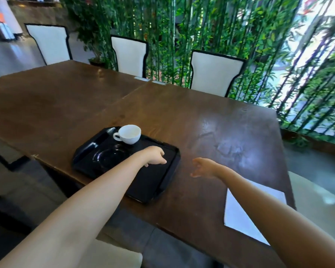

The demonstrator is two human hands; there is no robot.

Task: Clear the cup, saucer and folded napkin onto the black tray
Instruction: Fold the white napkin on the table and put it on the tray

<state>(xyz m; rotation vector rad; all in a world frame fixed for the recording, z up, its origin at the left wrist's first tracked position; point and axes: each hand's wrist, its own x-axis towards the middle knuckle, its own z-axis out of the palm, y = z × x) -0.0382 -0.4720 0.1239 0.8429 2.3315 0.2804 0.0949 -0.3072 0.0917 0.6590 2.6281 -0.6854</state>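
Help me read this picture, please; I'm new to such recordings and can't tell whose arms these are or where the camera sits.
There is no machine here. The single picture comes from a wide-angle camera worn on a person's head, looking forward and down, so the two bare arms are the wearer's own. The left hand hangs over the glossy black rectangular tray, fingers loosely curled, holding nothing. The right hand is open above the dark brown wooden table, also empty. On the tray stand a white handled ceramic cup and, beside it, a black round saucer. A white folded napkin lies on the table near the right forearm, not yet on the tray.
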